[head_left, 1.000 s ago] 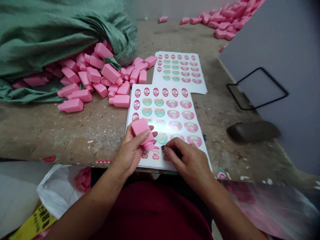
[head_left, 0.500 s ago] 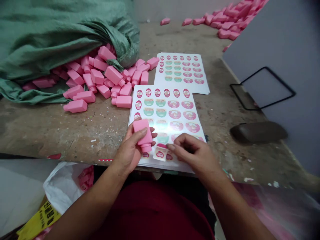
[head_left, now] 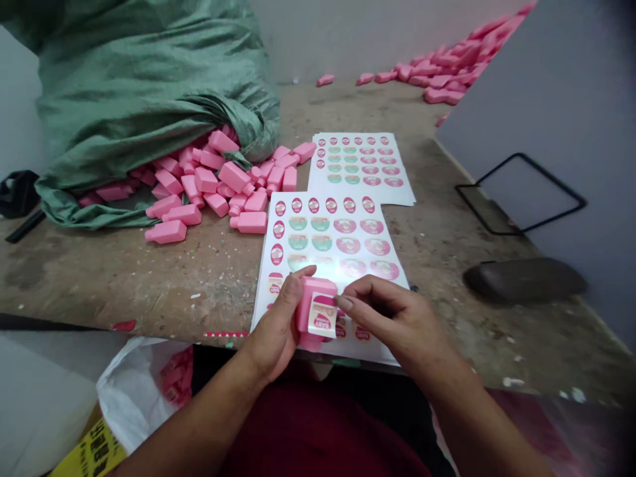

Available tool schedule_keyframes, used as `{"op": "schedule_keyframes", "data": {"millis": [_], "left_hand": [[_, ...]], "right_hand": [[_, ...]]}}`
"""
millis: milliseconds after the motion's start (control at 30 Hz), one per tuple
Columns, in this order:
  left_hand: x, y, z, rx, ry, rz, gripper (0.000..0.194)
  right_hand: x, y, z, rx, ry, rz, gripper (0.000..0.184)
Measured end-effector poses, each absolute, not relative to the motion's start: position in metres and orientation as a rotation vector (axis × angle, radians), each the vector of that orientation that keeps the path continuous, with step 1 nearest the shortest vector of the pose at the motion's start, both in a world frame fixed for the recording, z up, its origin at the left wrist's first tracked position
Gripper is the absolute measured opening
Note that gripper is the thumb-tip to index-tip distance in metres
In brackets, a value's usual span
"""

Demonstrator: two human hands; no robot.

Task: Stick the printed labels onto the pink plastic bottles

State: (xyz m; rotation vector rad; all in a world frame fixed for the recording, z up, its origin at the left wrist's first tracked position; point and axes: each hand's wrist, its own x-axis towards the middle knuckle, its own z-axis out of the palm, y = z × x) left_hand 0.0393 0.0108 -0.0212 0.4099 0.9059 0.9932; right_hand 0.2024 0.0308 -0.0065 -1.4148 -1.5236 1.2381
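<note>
My left hand is closed around a small pink plastic bottle, whose neck points down toward me. Between thumb and finger of my right hand is the edge of a rectangular sticker with a pink band and "BABY" lettering. The sticker overlaps the bottle's face; whether it is stuck down I cannot tell. Under both hands lies a stack of sticker sheets with oval pink and green labels. Part of the sheet is hidden by my hands.
A green sack spills many pink bottles at the left. A second stack of sticker sheets lies behind the first. More bottles are heaped at the back right. A dark case and a black wire frame are on the right.
My left hand has brought the bottle right and nearer to me. The sticker in my right hand now lies over the bottle's face instead of above the sheet. The camera view has tilted up slightly.
</note>
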Motion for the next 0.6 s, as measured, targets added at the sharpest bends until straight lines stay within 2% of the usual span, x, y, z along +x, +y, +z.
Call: {"op": "schedule_keyframes", "data": {"millis": [200, 367, 600], "left_hand": [[0.039, 0.010, -0.023, 0.450, 0.902, 0.987, 0.069], [0.038, 0.010, -0.019, 0.464, 0.894, 0.953, 0.057], [0.040, 0.008, -0.014, 0.465, 0.934, 0.880, 0.060]], "right_hand": [[0.202, 0.033, -0.006, -1.419, -1.563, 1.227, 0.024], [0.202, 0.030, -0.011, -1.452, -1.591, 1.132, 0.025], [0.202, 0.028, -0.022, -1.492, -1.763, 0.466, 0.023]]}}
